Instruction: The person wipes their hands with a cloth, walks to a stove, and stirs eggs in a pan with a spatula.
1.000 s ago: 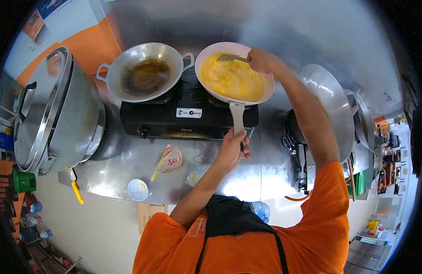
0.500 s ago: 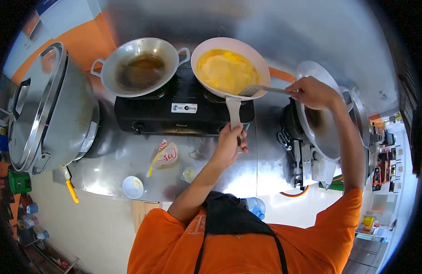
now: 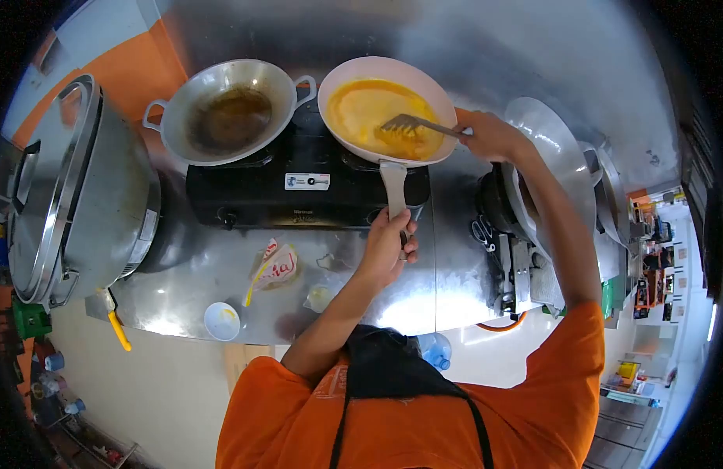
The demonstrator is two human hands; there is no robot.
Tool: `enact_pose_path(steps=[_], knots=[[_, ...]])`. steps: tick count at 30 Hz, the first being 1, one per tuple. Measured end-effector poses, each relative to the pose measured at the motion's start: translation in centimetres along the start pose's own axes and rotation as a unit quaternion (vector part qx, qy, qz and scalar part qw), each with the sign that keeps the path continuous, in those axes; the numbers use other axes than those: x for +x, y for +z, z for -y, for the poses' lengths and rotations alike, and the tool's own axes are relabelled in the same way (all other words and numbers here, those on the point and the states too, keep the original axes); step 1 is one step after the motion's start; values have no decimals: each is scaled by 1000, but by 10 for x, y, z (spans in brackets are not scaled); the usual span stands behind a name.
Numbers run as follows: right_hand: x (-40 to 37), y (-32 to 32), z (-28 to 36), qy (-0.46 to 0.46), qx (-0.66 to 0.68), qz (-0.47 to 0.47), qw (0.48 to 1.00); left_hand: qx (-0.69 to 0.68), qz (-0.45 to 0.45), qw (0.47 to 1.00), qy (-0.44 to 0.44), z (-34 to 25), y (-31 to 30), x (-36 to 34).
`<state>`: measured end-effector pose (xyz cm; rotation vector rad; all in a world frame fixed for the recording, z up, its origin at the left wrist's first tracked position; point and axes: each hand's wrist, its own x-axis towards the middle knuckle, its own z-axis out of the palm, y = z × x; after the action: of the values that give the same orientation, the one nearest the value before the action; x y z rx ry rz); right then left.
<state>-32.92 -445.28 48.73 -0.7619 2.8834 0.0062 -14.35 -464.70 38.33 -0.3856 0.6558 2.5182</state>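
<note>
My left hand (image 3: 390, 248) is closed around the handle of a light pink frying pan (image 3: 440, 92), which rests on the right burner of a black two-burner stove (image 3: 256, 205). Yellow liquid, like beaten egg (image 3: 361, 109), covers the pan's bottom. In my right hand (image 3: 492, 136) is a slotted spatula (image 3: 410, 122), its head in the yellow liquid at the pan's right part, where the surface is ruffled. A two-handled metal wok (image 3: 176, 129) with a little brownish oil sits on the left burner.
A large lidded pot (image 3: 115, 195) stands at the left, near a yellow-handled knife (image 3: 117, 324). In front of the stove lie a small white bowl (image 3: 221, 321) and a plastic packet (image 3: 278, 266). Large woks (image 3: 561, 141), scissors (image 3: 483, 233) and utensils are at the right.
My right hand has moved left, bringing the spatula from the pan's right rim into the yellow liquid, where the surface is now disturbed. My left hand still holds the handle.
</note>
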Motion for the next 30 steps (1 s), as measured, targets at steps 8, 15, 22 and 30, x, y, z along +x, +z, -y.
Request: enact_pose_path(steps=[8,15,22,30], knots=[[72,-17,26,43,-12,18,999,8,-21,1000,-7,-4,5,-4],[96,-34,35,131,5,63,989,-2,-14,1000,0,-1,4,-2],[34,-92,39,-2,-152,105,983,-7,-9,1000,7,1,1,1],[-48,-94,91,78,-109,188,973,-20,-11,1000,12,3,0,2]])
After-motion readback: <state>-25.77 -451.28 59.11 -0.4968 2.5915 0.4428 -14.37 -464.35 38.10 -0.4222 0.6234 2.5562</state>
